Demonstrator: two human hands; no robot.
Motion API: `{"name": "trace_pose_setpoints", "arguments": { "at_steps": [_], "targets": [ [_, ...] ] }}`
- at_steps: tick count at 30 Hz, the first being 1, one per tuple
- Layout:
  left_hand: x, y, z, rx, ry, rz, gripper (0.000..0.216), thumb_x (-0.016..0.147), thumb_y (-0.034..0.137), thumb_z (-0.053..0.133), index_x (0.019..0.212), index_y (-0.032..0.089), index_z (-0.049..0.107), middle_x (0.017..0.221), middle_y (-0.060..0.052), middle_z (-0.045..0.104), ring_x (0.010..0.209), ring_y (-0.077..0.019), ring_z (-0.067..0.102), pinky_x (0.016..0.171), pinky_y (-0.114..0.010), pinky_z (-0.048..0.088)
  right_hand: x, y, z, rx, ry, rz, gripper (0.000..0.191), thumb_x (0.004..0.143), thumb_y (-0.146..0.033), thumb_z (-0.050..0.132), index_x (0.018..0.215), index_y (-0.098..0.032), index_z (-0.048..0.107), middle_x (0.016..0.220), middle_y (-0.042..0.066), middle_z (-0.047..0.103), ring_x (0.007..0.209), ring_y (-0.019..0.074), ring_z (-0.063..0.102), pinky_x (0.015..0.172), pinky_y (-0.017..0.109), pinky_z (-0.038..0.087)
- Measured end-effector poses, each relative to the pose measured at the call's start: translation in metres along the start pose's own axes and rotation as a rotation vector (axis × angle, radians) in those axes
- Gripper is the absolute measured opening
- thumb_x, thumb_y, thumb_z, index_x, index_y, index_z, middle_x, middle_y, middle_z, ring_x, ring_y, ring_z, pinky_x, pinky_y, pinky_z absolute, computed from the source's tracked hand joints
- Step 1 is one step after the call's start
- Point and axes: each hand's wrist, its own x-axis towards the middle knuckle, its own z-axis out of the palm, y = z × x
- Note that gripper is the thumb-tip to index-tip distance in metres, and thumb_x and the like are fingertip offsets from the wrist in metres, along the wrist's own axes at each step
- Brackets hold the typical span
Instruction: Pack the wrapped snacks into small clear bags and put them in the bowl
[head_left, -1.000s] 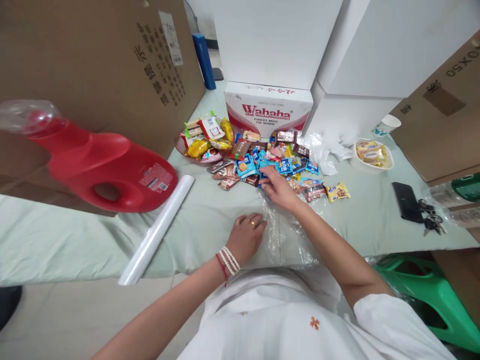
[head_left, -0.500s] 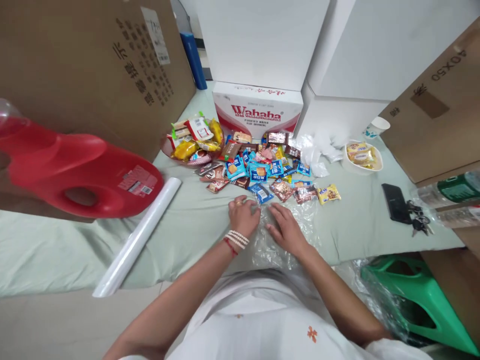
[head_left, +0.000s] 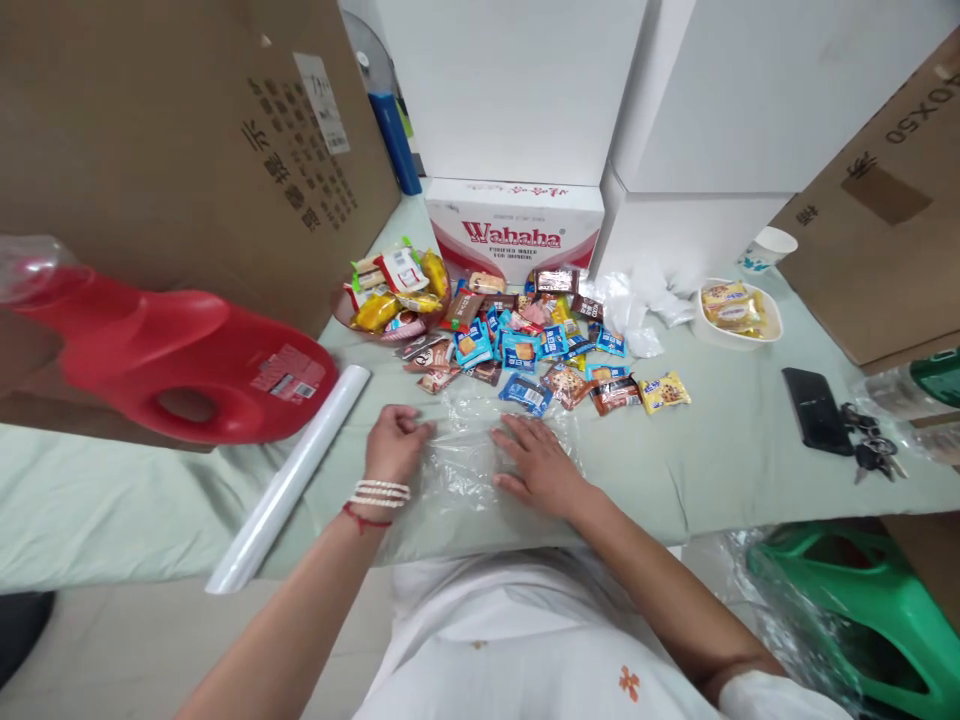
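Note:
A crinkled clear plastic sheet or bag [head_left: 459,462] lies on the green cloth in front of me. My left hand [head_left: 395,442] is at its left edge, with thumb and fingers closed together on the plastic. Flat over the right part rests my right hand [head_left: 541,462], fingers spread and pressing on it. Just beyond the plastic is a pile of small wrapped snacks; a blue packet [head_left: 526,394] and a brown packet [head_left: 566,384] lie nearest my right hand. A yellow cookie packet [head_left: 664,392] sits at the pile's right end.
At the left are a red jug [head_left: 217,365] and a white roll [head_left: 289,480]. A snack-filled bowl [head_left: 346,312] stands behind the pile, before a Wahaha box [head_left: 517,230]. To the right are a white tub [head_left: 739,340], a paper cup [head_left: 769,250], a black phone [head_left: 816,408] and keys [head_left: 874,445].
My left hand has moved left, away from my right hand, and the plastic now stretches between them. My right hand has shifted slightly left and lies flatter.

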Motion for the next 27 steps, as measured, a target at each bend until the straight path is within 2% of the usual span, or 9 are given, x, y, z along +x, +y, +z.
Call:
{"name": "trace_pose_setpoints", "arguments": {
  "at_steps": [2, 5, 7, 9, 12, 16, 19, 23, 27],
  "targets": [
    [-0.003, -0.004, -0.019, 0.223, 0.160, 0.077, 0.034, 0.069, 0.033, 0.074, 0.097, 0.020, 0.060, 0.086, -0.005, 0.061, 0.085, -0.0261, 0.062, 0.077, -0.040, 0.050, 0.004, -0.002, 0.003, -0.037, -0.027, 0.015, 0.067, 0.098, -0.049, 0.061, 0.157, -0.020, 0.046, 0.168, 0.015, 0.033, 0.155, 0.0336, 0.029, 0.127, 0.057, 0.023],
    [-0.024, 0.008, -0.028, 0.463, 0.306, 0.484, 0.028, 0.081, 0.027, 0.066, 0.108, 0.019, 0.065, 0.112, -0.015, 0.066, 0.114, -0.0354, 0.060, 0.098, -0.053, 0.046, 0.006, -0.005, 0.005, -0.065, -0.035, 0.014, 0.068, 0.097, -0.049, 0.062, 0.157, -0.021, 0.046, 0.169, 0.013, 0.032, 0.156, 0.0325, 0.027, 0.128, 0.055, 0.019],
    [-0.039, 0.021, -0.019, 0.536, 0.118, 0.839, 0.027, 0.087, 0.016, 0.058, 0.111, 0.021, 0.067, 0.121, -0.014, 0.068, 0.122, -0.0332, 0.060, 0.104, -0.052, 0.044, 0.005, -0.007, 0.006, -0.071, -0.042, 0.017, 0.069, 0.096, -0.048, 0.064, 0.158, -0.021, 0.046, 0.169, 0.013, 0.031, 0.157, 0.0328, 0.026, 0.129, 0.057, 0.017],
    [-0.048, 0.029, -0.004, 0.602, -0.192, 1.038, 0.031, 0.087, 0.008, 0.052, 0.109, 0.023, 0.069, 0.120, -0.011, 0.072, 0.117, -0.0286, 0.065, 0.101, -0.046, 0.047, 0.001, -0.009, 0.006, -0.064, -0.062, 0.027, 0.069, 0.095, -0.043, 0.065, 0.157, -0.020, 0.046, 0.169, 0.014, 0.031, 0.157, 0.0337, 0.026, 0.128, 0.058, 0.017],
    [-0.050, 0.019, 0.012, 0.654, -0.389, 1.016, 0.032, 0.086, 0.005, 0.049, 0.106, 0.020, 0.068, 0.128, -0.013, 0.072, 0.115, -0.0278, 0.068, 0.098, -0.047, 0.050, -0.012, -0.011, 0.002, 0.017, -0.068, 0.070, 0.061, 0.096, -0.034, 0.064, 0.153, -0.016, 0.051, 0.169, 0.018, 0.031, 0.156, 0.0347, 0.028, 0.127, 0.060, 0.022],
    [-0.058, -0.017, 0.012, 0.480, -0.349, 1.010, 0.030, 0.086, 0.009, 0.049, 0.110, 0.018, 0.065, 0.141, -0.015, 0.065, 0.129, -0.0273, 0.061, 0.115, -0.055, 0.037, -0.040, -0.001, -0.026, 0.349, -0.045, 0.099, 0.043, 0.100, -0.036, 0.059, 0.138, -0.017, 0.064, 0.160, 0.017, 0.047, 0.147, 0.0298, 0.046, 0.120, 0.049, 0.039],
    [-0.072, -0.035, 0.010, 0.368, -0.302, 1.020, 0.032, 0.096, 0.019, 0.048, 0.125, 0.020, 0.062, 0.138, -0.013, 0.068, 0.130, -0.0251, 0.061, 0.117, -0.053, 0.033, -0.041, 0.017, -0.064, 0.520, 0.098, 0.242, 0.034, 0.104, -0.043, 0.052, 0.121, -0.021, 0.072, 0.129, 0.012, 0.072, 0.116, 0.0236, 0.069, 0.100, 0.039, 0.054],
    [-0.091, -0.042, 0.013, 0.411, -0.215, 1.045, 0.034, 0.100, 0.019, 0.048, 0.130, 0.025, 0.062, 0.139, -0.009, 0.069, 0.132, -0.0256, 0.060, 0.120, -0.053, 0.026, 0.011, 0.044, -0.101, 0.157, 0.391, 0.411, 0.028, 0.102, -0.035, 0.051, 0.106, -0.020, 0.074, 0.107, 0.010, 0.075, 0.101, 0.0234, 0.069, 0.090, 0.035, 0.052],
    [-0.100, -0.047, 0.013, 0.449, -0.162, 1.099, 0.039, 0.097, 0.012, 0.048, 0.131, 0.026, 0.063, 0.148, -0.012, 0.062, 0.134, -0.0257, 0.060, 0.120, -0.054, 0.028, 0.077, 0.037, -0.093, -0.163, 0.038, 0.423, 0.028, 0.100, -0.036, 0.055, 0.114, -0.021, 0.074, 0.118, 0.011, 0.072, 0.106, 0.0255, 0.068, 0.090, 0.034, 0.049]
  ]
}}
